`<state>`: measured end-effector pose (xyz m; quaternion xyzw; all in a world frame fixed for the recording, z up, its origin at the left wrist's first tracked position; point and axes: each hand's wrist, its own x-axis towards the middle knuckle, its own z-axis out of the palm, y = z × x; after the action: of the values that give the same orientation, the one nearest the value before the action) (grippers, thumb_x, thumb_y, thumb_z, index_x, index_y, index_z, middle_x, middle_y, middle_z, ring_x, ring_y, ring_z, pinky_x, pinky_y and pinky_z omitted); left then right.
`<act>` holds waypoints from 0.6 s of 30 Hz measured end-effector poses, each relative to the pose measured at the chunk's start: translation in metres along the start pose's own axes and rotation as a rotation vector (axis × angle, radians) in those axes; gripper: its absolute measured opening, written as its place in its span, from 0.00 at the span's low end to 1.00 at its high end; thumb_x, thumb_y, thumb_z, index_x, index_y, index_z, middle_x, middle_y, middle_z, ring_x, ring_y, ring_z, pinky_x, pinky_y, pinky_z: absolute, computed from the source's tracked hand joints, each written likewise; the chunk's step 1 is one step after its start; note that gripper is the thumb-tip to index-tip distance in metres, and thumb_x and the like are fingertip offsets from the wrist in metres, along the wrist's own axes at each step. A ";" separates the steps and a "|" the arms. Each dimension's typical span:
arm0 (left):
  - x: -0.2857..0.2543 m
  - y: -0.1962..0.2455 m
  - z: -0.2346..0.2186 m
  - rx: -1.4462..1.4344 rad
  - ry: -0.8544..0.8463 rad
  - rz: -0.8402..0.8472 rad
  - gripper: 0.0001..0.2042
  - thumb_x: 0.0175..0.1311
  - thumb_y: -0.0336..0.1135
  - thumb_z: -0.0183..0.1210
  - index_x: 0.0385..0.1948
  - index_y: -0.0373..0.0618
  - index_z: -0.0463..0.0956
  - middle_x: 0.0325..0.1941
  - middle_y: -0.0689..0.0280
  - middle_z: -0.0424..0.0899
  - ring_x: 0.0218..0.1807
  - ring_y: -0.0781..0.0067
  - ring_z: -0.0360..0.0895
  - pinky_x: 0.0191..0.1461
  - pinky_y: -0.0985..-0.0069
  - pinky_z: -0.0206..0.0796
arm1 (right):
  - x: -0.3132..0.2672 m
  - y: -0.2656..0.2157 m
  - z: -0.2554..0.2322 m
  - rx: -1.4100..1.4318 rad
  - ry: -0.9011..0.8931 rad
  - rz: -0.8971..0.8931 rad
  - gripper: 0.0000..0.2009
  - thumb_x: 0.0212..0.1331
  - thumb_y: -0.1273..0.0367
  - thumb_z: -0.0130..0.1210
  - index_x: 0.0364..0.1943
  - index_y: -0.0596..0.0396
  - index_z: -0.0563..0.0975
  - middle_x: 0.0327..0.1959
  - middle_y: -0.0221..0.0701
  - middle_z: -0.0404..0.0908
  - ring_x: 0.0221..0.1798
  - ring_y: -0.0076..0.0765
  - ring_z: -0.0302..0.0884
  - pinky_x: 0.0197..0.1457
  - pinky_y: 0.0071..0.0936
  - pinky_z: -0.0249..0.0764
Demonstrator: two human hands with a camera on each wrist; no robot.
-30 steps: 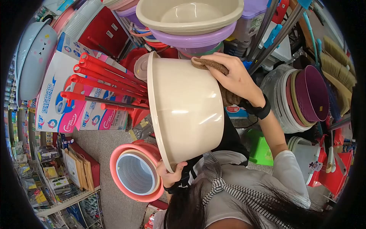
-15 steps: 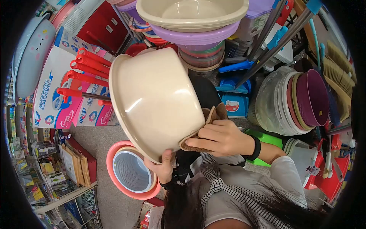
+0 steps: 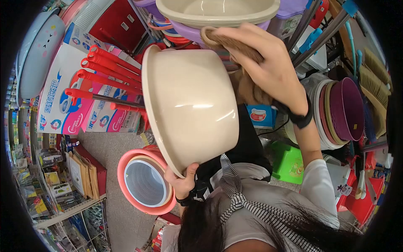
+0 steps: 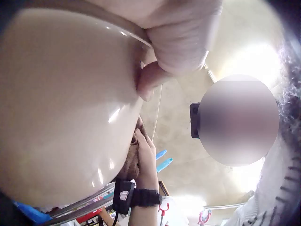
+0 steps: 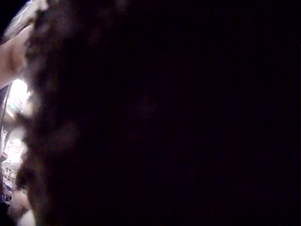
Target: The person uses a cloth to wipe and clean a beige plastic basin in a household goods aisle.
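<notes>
A cream basin (image 3: 193, 109) is held tilted on its side in front of the body, its rim toward the left and its outer wall and base showing. The left hand (image 3: 181, 181) grips the rim at the bottom, thumb on the outside; the left wrist view shows this thumb pressed by the rim of the basin (image 4: 66, 103). Near the basin's upper right edge, the right hand (image 3: 273, 67) holds a brown cloth (image 3: 252, 90), part of it hanging below the fingers. Dark cloth covers most of the right wrist view.
Red-handled poles (image 3: 109, 80) and printed boxes (image 3: 58, 96) stand at left. Below lies a pink basin (image 3: 125, 195) with a grey basket inside. Stacked basins (image 3: 218, 19) are at the top, purple and white buckets (image 3: 346, 109) at right, a green stool (image 3: 287, 164) on the floor.
The right hand with the cloth has moved from the basin's lower edge up to its upper right. The basin has turned more upright and shifted slightly right; the left hand still grips its rim.
</notes>
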<state>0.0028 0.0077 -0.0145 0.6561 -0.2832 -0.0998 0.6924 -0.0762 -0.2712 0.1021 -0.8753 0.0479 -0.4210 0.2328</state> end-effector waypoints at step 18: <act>0.003 0.002 0.009 -0.082 0.012 -0.022 0.18 0.56 0.41 0.72 0.36 0.33 0.79 0.31 0.64 0.84 0.33 0.75 0.79 0.40 0.76 0.70 | -0.053 -0.002 0.042 0.119 -0.033 -0.059 0.18 0.40 0.74 0.62 0.42 0.49 0.83 0.29 0.30 0.77 0.29 0.41 0.74 0.32 0.33 0.68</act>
<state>0.0008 -0.0012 -0.0122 0.6308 -0.2676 -0.1148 0.7192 -0.0787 -0.2386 0.0424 -0.8677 -0.0069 -0.4155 0.2727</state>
